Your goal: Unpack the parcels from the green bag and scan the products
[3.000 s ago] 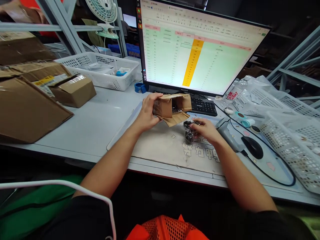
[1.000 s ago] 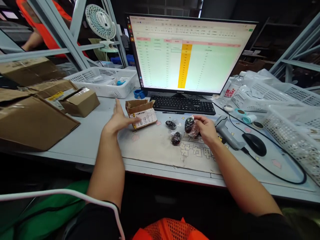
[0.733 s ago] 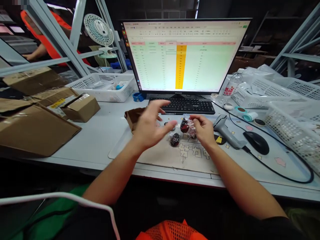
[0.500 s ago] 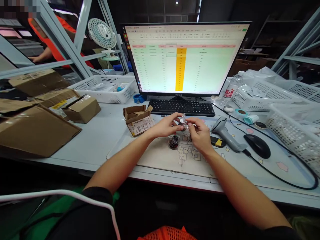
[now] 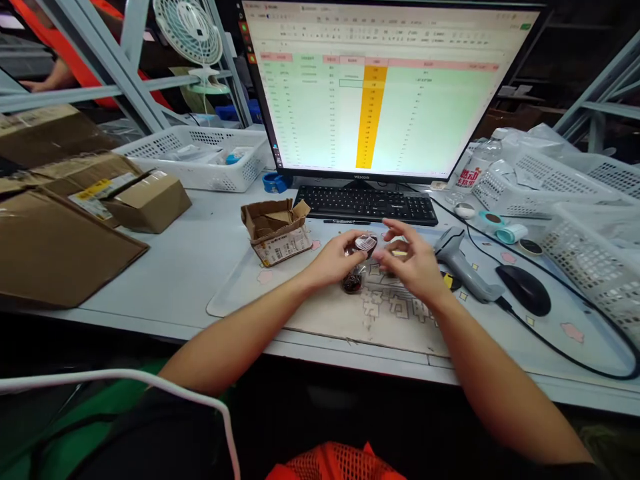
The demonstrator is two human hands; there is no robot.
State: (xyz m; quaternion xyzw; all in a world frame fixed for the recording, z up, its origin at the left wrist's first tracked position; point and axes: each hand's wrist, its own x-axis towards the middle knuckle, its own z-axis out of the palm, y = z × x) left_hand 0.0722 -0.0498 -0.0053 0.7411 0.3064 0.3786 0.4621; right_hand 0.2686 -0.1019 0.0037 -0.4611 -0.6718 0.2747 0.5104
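- Black, plastic-wrapped item with a white label is seen at the centre of the head view, gripped between thumb and fingers of the left hand.
- Nothing is seen held by the right hand, just right of centre; thumb and fingers are parted and curled toward the labelled item, with a narrow gap left between.
- Second wrapped dark piece is noted just below the left hand's fingers, over the printed desk mat; its upper end is partly covered.
- Opened cardboard box, flaps raised and a label on its front, is placed left of centre, near the left hand.
- Keyboard is set below the monitor, on which a table with an orange column is displayed; a pen is laid along the keyboard's near edge.
- Grey scanner and black mouse are found right of the right hand.
- Brown cartons are stacked at the left edge; a white basket is placed behind them.
- Small fan is mounted at upper left; beyond the frame there, a co-worker's orange garment is partly visible.
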